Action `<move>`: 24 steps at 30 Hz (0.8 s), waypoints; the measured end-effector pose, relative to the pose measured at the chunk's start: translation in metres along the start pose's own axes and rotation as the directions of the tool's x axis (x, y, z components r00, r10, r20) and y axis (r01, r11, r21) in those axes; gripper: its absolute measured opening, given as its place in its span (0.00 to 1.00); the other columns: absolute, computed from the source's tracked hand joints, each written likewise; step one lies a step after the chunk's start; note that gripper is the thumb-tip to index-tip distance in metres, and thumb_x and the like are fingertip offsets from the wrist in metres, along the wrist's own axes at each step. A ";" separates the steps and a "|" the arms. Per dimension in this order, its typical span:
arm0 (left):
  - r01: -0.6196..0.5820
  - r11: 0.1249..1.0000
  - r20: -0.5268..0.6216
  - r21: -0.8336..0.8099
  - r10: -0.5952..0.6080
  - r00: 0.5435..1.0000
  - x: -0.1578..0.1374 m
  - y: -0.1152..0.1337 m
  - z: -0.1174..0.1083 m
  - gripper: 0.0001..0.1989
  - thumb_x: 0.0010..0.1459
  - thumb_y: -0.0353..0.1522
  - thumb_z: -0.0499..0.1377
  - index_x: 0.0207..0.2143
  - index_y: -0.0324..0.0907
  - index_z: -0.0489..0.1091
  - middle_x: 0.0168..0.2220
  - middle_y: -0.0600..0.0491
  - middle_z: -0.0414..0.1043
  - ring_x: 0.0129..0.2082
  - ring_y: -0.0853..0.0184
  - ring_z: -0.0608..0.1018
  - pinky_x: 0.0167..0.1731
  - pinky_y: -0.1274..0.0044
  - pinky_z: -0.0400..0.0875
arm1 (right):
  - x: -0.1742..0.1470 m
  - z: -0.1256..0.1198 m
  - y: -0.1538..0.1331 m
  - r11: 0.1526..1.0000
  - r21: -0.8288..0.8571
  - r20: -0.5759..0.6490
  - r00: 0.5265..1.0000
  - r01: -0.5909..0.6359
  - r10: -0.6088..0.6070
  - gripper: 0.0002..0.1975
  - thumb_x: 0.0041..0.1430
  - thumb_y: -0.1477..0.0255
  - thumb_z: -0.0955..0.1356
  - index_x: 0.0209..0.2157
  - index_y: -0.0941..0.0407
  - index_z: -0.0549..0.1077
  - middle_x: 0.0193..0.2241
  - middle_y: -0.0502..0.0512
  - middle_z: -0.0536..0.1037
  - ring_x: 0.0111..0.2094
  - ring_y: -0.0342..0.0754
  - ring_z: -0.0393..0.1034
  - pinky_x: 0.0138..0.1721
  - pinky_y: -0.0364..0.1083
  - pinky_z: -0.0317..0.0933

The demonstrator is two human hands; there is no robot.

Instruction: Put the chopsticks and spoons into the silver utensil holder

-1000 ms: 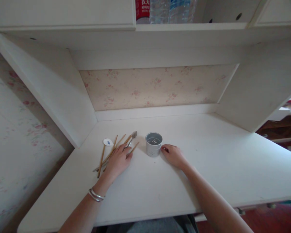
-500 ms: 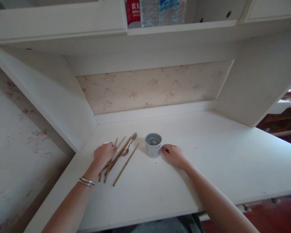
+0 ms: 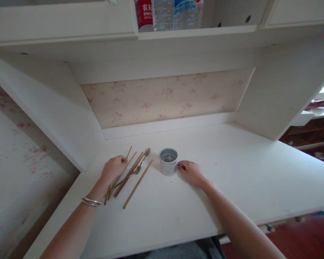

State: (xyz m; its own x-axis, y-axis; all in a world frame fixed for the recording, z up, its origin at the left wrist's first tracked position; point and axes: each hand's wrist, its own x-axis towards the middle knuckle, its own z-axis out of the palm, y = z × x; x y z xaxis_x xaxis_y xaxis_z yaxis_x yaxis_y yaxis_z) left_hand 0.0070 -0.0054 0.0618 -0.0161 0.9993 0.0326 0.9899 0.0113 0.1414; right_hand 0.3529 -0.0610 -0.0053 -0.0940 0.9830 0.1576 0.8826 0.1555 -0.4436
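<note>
My left hand (image 3: 115, 168) is closed on a wooden chopstick (image 3: 129, 152), whose upper end sticks out past the fingers and whose lower end shows below the wrist side. Beside this hand lie several more chopsticks (image 3: 137, 184) and two metal spoons (image 3: 147, 151), partly crossing each other at a slant. A grey-white metal cup (image 3: 168, 169) with small holes in its base and side stands upright to their right. My right hand (image 3: 191, 172) rests on the desk, fingers curled in, the fingertips at the cup's right side. No object shows in that hand.
The white desk (image 3: 205, 212) has side panels and a floral back wall (image 3: 162, 97). Above it, an overhanging shelf (image 3: 197, 34) holds clear plastic bottles (image 3: 163, 16) and a red-labelled container (image 3: 145, 14). Drawer knobs (image 3: 270, 227) show under the front edge.
My left hand has shifted slightly left, with the chopstick moved left, away from the other chopsticks and spoons. The right hand stays by the cup. The whole view has shifted a little.
</note>
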 end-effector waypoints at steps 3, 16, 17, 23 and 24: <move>-0.059 0.982 -0.094 -0.182 0.042 0.995 0.004 0.015 -0.024 0.19 0.58 0.43 0.49 0.37 0.43 0.74 0.39 0.49 0.78 0.39 0.63 0.77 0.39 0.77 0.68 | -0.001 0.000 0.000 1.000 -0.011 -0.009 1.000 0.000 0.000 0.13 0.61 0.67 0.60 0.40 0.50 0.75 0.39 0.52 0.79 0.40 0.49 0.72 0.36 0.43 0.56; -0.480 0.489 -0.520 -0.728 0.063 0.852 0.006 0.148 -0.082 0.16 0.57 0.41 0.54 0.38 0.39 0.72 0.34 0.49 0.77 0.32 0.68 0.77 0.35 0.77 0.70 | -0.002 -0.006 -0.004 0.999 -0.031 0.040 0.999 -0.018 0.019 0.14 0.61 0.66 0.59 0.44 0.50 0.73 0.40 0.51 0.79 0.39 0.48 0.72 0.36 0.43 0.56; -0.493 0.487 -0.533 -0.721 0.064 0.843 0.010 0.153 -0.075 0.16 0.58 0.42 0.54 0.38 0.39 0.72 0.35 0.48 0.78 0.33 0.68 0.77 0.36 0.77 0.70 | -0.003 -0.006 -0.004 0.999 -0.029 0.040 0.999 -0.014 0.015 0.14 0.61 0.66 0.59 0.44 0.50 0.73 0.41 0.51 0.79 0.39 0.48 0.72 0.36 0.44 0.56; -0.418 0.548 -0.440 -0.724 0.099 0.893 0.028 0.165 -0.023 0.15 0.58 0.41 0.53 0.38 0.40 0.73 0.34 0.49 0.78 0.36 0.66 0.78 0.40 0.76 0.69 | -0.002 -0.006 -0.002 1.000 -0.028 0.044 0.999 0.003 -0.002 0.14 0.62 0.66 0.59 0.44 0.50 0.73 0.42 0.51 0.79 0.40 0.50 0.72 0.37 0.44 0.56; -0.395 0.567 -0.412 -0.722 0.106 0.905 0.028 0.165 -0.015 0.15 0.58 0.41 0.53 0.37 0.41 0.73 0.35 0.49 0.78 0.37 0.66 0.78 0.40 0.76 0.69 | -0.002 -0.006 -0.002 1.000 -0.028 0.050 0.999 0.004 -0.002 0.14 0.62 0.66 0.59 0.44 0.50 0.73 0.42 0.51 0.79 0.41 0.50 0.72 0.37 0.44 0.56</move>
State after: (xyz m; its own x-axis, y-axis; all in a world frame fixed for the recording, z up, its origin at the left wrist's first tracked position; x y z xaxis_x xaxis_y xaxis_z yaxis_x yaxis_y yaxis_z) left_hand 0.1680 0.0240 0.1013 0.0327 0.8915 0.4518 0.4662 -0.4135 0.7821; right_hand 0.3544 -0.0641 0.0007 -0.1187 0.9863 0.1144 0.8950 0.1562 -0.4179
